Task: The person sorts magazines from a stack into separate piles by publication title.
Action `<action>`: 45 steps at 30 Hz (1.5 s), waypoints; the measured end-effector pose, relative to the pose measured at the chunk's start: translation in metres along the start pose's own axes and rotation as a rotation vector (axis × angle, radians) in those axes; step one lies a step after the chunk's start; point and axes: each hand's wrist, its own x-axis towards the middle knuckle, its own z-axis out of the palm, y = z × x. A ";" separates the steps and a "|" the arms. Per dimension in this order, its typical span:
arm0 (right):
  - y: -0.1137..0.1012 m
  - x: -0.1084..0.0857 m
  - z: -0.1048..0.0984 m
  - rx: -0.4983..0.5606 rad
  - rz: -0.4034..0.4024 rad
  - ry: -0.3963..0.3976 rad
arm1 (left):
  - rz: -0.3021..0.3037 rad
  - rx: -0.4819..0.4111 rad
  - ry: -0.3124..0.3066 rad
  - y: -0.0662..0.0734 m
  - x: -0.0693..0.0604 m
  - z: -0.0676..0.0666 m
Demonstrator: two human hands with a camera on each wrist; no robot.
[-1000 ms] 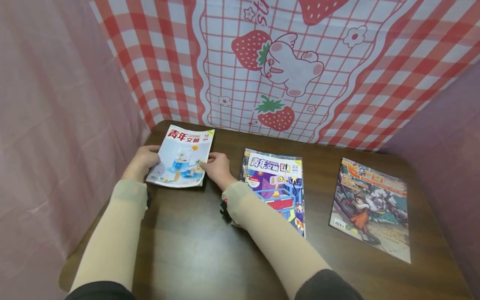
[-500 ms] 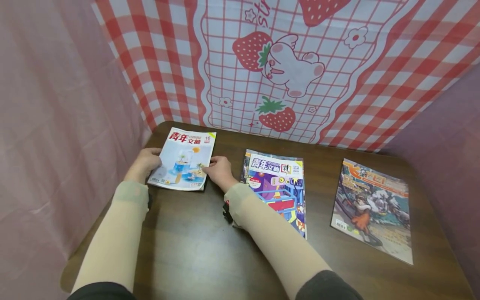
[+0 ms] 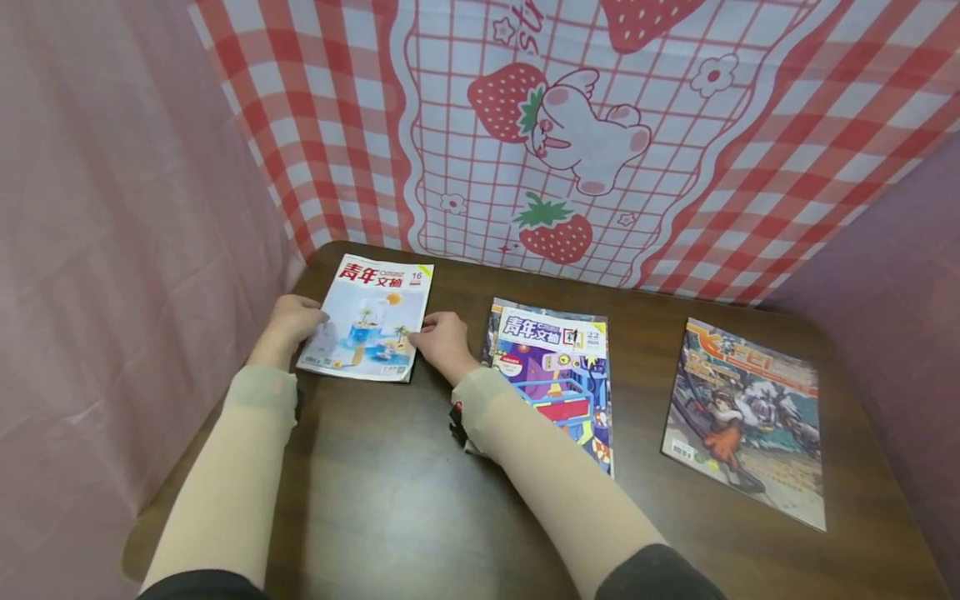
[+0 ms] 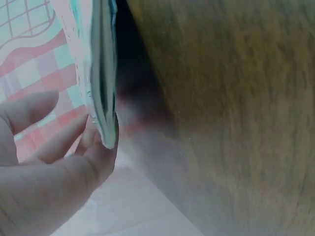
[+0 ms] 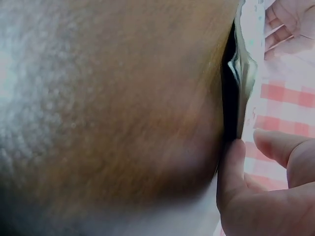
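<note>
The magazine [image 3: 372, 318] with a pale blue cover, red title and number 16 lies at the table's back left, between both hands. My left hand [image 3: 291, 325] is at its left edge. In the left wrist view the thumb stands apart from the cover, while bent fingers [image 4: 98, 162] touch the edge of the magazine [image 4: 101, 69]. My right hand [image 3: 444, 343] pinches the right edge near the lower corner. In the right wrist view the forefinger is against the edge of the magazine [image 5: 246, 88] and the thumb is close above the cover.
A purple magazine [image 3: 551, 392], numbered 22, lies over another one at mid table, partly behind my right forearm. Farther right is a magazine [image 3: 742, 417] with an orange title. A checked strawberry cloth [image 3: 555, 142] hangs behind the brown table [image 3: 375, 500]; a pink curtain [image 3: 135, 250] hangs left.
Between one second and half a second ago, the magazine and both hands shifted slightly toward the front. Since then they have hardly moved; the other magazines lie as before.
</note>
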 end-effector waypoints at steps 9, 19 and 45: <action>-0.001 -0.004 -0.008 -0.001 -0.024 0.031 | 0.069 0.049 0.093 0.000 -0.010 -0.002; -0.007 -0.014 -0.019 0.087 -0.041 0.042 | 0.109 -0.140 0.057 0.034 -0.034 0.009; -0.004 -0.067 -0.093 0.298 -0.167 0.160 | 0.395 -0.221 0.035 0.069 -0.097 0.066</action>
